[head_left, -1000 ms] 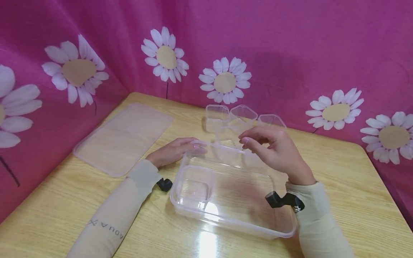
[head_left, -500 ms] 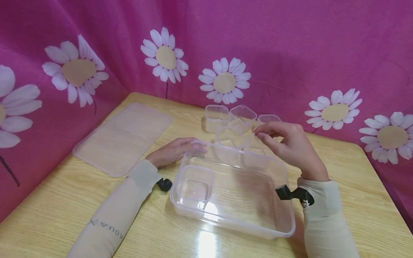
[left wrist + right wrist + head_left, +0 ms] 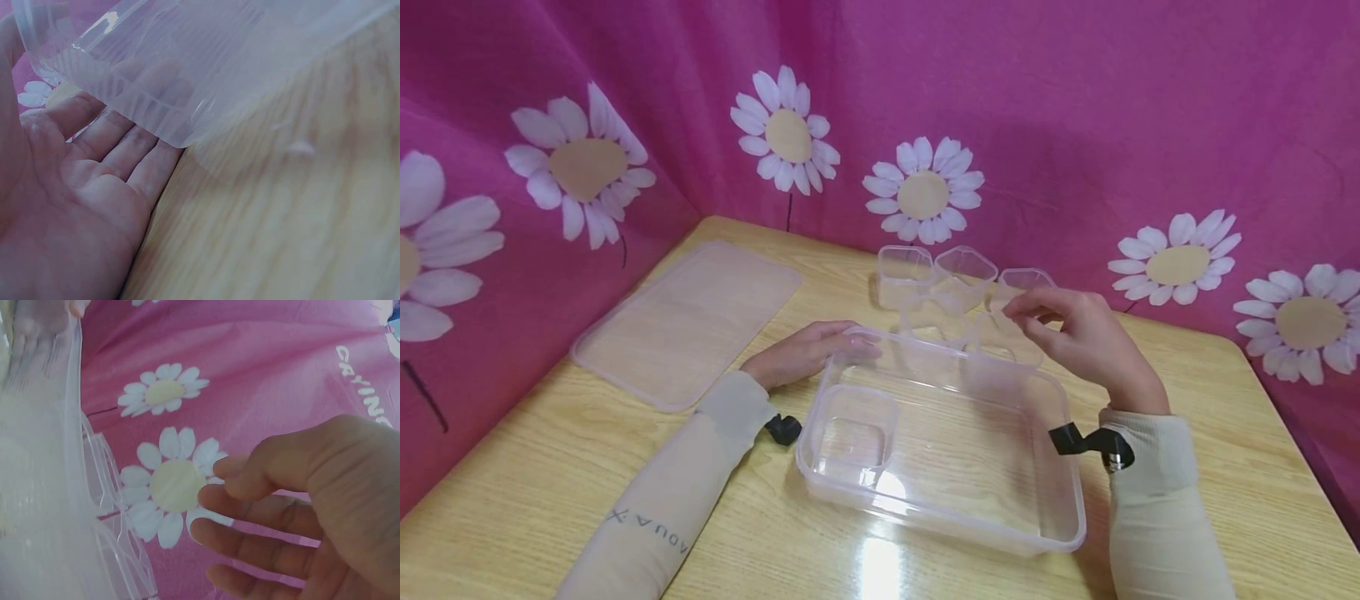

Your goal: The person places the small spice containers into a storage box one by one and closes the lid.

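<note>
A large clear plastic food container [image 3: 958,529], lidless, sits on the table in front of the person. The left hand [image 3: 801,354] holds its far left corner, thumb at the rim; in the left wrist view the fingers [image 3: 134,147] lie along the outer wall. One small clear cup [image 3: 850,429] stands inside the container at the left. Over the cups behind it hovers the right hand [image 3: 1078,342], fingers loosely bent and holding nothing in the right wrist view. Its fingertips are close above a small clear cup [image 3: 996,343]; another cup [image 3: 934,321] stands to its left.
Further back stand a squarish clear cup [image 3: 904,287], an angular one [image 3: 964,279] and a third [image 3: 1022,279] partly behind the right hand. A flat translucent lid [image 3: 692,317] lies on the wooden table [image 3: 1217,467] at left. A pink flowered cloth [image 3: 1037,108] hangs behind.
The right hand has moved rightward from above the container's far rim, and the near right small cup now shows beside it. The left hand and the container have hardly moved.
</note>
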`<act>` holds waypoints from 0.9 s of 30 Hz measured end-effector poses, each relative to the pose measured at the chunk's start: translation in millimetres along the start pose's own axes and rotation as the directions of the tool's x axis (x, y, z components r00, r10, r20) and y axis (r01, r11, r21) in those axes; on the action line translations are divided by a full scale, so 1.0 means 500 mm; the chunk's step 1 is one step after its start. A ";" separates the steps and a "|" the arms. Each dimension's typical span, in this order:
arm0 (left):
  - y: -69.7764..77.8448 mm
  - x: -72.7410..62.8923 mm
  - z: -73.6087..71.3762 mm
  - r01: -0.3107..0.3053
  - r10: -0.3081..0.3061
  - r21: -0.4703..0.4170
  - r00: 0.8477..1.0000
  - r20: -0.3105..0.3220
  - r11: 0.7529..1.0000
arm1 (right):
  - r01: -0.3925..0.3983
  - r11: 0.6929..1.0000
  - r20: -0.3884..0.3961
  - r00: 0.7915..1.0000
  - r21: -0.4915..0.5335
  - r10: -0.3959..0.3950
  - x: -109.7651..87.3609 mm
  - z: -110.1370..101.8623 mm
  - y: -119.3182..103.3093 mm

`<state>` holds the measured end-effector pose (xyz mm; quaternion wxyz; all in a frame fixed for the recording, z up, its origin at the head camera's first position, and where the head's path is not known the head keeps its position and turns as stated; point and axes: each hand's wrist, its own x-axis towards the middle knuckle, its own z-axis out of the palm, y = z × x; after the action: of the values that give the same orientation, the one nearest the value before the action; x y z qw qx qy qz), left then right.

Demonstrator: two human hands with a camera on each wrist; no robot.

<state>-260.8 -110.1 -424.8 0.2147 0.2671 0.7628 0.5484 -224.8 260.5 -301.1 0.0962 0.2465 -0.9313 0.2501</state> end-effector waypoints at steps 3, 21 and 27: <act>-0.002 0.001 -0.001 -0.002 0.002 0.014 1.000 0.002 1.000 | -0.009 1.000 0.032 0.999 0.004 0.009 0.001 0.002 0.012; 0.004 0.000 0.000 0.027 -0.027 0.011 1.000 0.002 1.000 | -0.130 0.991 0.322 0.939 0.010 0.120 0.009 0.023 0.056; 0.006 -0.001 0.001 0.038 -0.038 0.006 0.999 -0.001 0.999 | -0.129 0.992 0.365 0.923 -0.013 0.125 0.008 0.024 0.058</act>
<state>-259.9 -109.3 -422.2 0.2240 0.2533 0.7694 0.5419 -243.5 274.4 -322.3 -0.0962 0.2284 -0.9456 0.2107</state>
